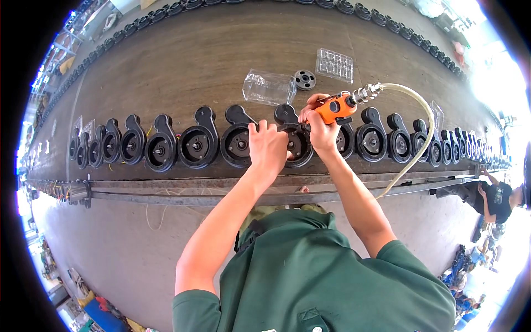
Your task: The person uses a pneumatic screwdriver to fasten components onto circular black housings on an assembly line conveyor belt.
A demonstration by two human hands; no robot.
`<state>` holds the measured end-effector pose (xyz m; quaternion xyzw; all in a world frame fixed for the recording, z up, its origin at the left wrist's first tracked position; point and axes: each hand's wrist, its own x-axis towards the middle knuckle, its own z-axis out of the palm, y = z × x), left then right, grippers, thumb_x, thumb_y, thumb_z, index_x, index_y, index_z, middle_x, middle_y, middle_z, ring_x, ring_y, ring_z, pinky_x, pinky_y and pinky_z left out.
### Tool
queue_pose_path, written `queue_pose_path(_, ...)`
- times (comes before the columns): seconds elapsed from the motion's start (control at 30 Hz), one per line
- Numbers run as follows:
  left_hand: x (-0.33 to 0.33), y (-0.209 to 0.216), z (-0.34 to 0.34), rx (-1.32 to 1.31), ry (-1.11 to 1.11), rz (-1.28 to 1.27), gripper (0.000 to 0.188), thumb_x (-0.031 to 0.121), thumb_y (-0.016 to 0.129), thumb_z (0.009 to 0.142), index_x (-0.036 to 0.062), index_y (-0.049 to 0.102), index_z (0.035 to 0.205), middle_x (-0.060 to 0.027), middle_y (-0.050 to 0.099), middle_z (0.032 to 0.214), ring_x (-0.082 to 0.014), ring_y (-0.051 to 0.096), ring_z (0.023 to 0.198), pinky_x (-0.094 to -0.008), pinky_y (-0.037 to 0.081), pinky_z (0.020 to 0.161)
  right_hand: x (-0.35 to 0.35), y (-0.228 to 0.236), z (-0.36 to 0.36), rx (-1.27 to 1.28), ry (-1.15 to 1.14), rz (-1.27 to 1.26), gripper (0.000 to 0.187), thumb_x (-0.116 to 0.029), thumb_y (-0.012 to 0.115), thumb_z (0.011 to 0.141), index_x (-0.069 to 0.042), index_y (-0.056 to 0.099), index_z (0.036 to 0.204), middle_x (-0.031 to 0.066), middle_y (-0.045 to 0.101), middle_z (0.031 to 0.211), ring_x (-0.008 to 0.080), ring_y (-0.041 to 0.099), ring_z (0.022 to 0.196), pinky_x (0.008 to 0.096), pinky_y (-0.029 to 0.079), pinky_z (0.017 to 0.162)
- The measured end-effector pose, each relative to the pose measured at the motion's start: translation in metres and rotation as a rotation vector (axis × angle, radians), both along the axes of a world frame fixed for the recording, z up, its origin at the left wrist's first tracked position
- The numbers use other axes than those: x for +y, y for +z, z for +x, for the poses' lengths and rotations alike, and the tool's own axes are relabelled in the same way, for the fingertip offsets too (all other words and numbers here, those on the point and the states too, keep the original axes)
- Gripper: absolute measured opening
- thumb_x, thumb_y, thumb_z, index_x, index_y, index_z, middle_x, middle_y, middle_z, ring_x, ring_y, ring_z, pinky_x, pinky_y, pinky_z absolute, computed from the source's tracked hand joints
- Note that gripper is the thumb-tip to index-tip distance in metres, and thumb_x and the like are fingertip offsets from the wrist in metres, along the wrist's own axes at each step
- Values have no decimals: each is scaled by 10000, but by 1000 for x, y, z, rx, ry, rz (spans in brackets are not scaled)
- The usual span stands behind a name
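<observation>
Black round housings with a short upright arm stand in a row along the table's near edge. My left hand [267,146] is closed at the left rim of one black housing [299,147], its thumb over the rim; another housing [234,145] sits just left of it. In my right hand [323,128] is an orange air screwdriver [334,109], wrapped by the fingers. Its rear metal coupling [365,94] points away to the right, and its front end comes down near the housing's upper right. The tip is hidden by my hand.
A clear hose [426,117] loops from the tool to below the table edge. Beyond the row lie a clear plastic bag [269,87], a black holed disc [305,80] and a clear compartment tray [334,65]. More housings line the far edge. Another person [498,198] is at far right.
</observation>
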<state>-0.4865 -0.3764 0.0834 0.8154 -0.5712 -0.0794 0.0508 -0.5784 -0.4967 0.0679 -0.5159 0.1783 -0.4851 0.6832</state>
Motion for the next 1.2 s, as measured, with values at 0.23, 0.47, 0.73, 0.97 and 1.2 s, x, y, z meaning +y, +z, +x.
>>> queue_pose_path(0.23, 3, 1, 3, -15, -5, 37, 382, 432, 886, 688, 188, 815, 973, -53, 706, 1000, -249, 596, 1108, -450, 406, 988, 7, -5, 4, 14, 11, 9, 200, 78, 624, 840, 5, 580, 1021, 38, 626, 821, 99, 627, 684, 248, 521, 610)
queue_pose_path(0.47, 4, -2, 0, -129, -72, -6, 338, 505, 830, 741, 235, 790, 940, 26, 669, 1043, -193, 545, 1160, -421, 392, 977, 2, -4, 0, 318, -27, -203, 219, 25, 674, 757, -30, 638, 966, 29, 647, 841, 96, 609, 773, 263, 528, 672)
queue_pose_path(0.73, 5, -21, -1, -60, 10, -94, 692, 322, 960, 605, 76, 669, 1183, -69, 685, 1131, -280, 609, 1123, -450, 417, 932, 12, 19, 7, 221, -20, -360, 194, -69, 674, 657, -26, 583, 823, 113, 483, 637, 238, 460, 548, 338, 434, 567)
queue_pose_path(0.97, 6, -29, -2, -34, -55, -234, 766, 304, 959, 626, 97, 611, 1277, -72, 651, 1205, -285, 587, 1163, -451, 399, 911, 19, 32, -3, 210, -101, -381, 254, -86, 679, 629, -29, 603, 865, 159, 550, 687, 390, 520, 623, 382, 472, 617)
queue_pose_path(1.2, 10, -17, 1, -149, -103, -153, 490, 413, 920, 633, 189, 771, 1042, -2, 699, 1084, -240, 611, 1072, -422, 422, 930, 20, 20, -4, 248, -174, -144, 179, -12, 701, 740, -20, 691, 919, -8, 642, 771, 37, 565, 785, 256, 495, 690)
